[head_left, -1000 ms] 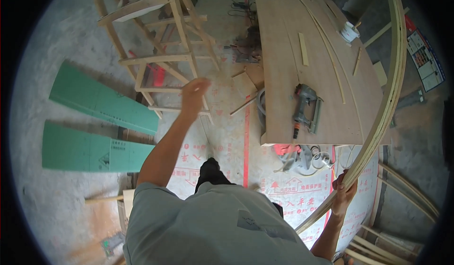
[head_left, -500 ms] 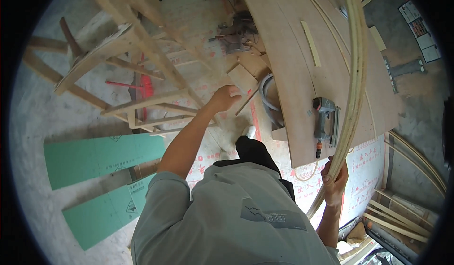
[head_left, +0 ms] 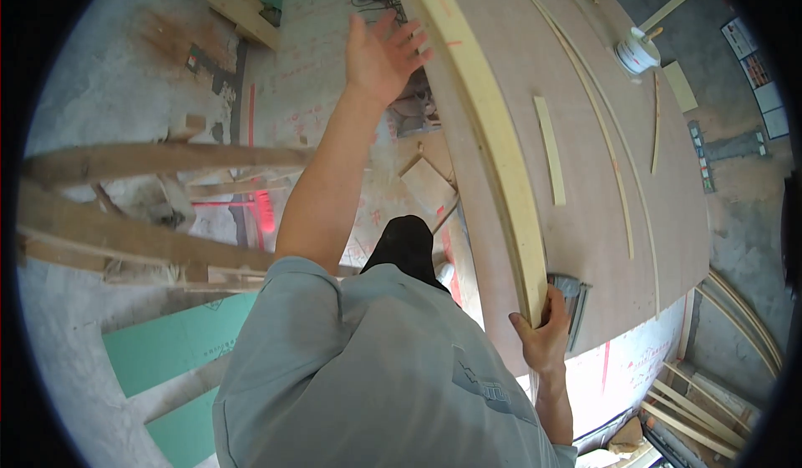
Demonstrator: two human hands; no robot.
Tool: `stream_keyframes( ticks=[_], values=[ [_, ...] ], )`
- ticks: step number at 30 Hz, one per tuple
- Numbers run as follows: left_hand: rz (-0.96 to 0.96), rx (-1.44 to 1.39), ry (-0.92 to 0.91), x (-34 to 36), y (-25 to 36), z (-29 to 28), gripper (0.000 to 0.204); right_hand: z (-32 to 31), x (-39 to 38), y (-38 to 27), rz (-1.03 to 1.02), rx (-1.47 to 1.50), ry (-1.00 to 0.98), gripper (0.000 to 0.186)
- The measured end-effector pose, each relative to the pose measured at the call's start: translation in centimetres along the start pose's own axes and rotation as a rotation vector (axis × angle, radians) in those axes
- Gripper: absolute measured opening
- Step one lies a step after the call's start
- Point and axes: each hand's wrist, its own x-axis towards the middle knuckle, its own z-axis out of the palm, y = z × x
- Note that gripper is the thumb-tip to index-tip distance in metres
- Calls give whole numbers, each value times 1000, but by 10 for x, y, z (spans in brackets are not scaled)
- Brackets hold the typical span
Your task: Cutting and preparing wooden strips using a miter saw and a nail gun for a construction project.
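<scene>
A long curved wooden strip (head_left: pixel 493 138) runs from the far edge of the view down to my right hand (head_left: pixel 545 334). That hand is closed around its near end, with the thumb on the left side. My left hand (head_left: pixel 380 59) reaches forward, open, fingers spread, just left of the strip's far part and apart from it. Below both lies a large brown plywood sheet (head_left: pixel 585 217). Beside my right hand, a nail gun (head_left: pixel 578 305) rests on the sheet, partly hidden by the hand and strip.
Thin strips (head_left: pixel 550 151) and a white tub (head_left: pixel 637 53) with a brush or handle lie on the sheet. To the left stand a wooden frame (head_left: pixel 125 226), a red broom (head_left: pixel 264 211) and green boards (head_left: pixel 180 338). More curved strips (head_left: pixel 748 318) lean at the right.
The curved strip has swung left across the sheet with my right hand on its end. My left hand has stretched forward and spread its fingers. My view has shifted, and the white tub now shows fully.
</scene>
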Motion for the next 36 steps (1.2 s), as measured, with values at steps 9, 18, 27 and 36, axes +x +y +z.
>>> stream_keyframes(
  ticks=[9, 18, 27, 36],
  values=[
    [-118, -504, -291, 197, 12, -74, 77, 59, 185, -65, -67, -362, 142, 65],
    [-127, -505, 49, 363, 59, -141, 75, 88, 387, -165, -65, -464, 60, 62],
    [-39, -294, 253, 439, 91, -146, 65, 75, 495, -183, -107, -426, -37, 59],
    [-31, -211, 264, 506, 147, -195, 65, 119, 574, -226, -165, -375, -59, 54]
  ],
)
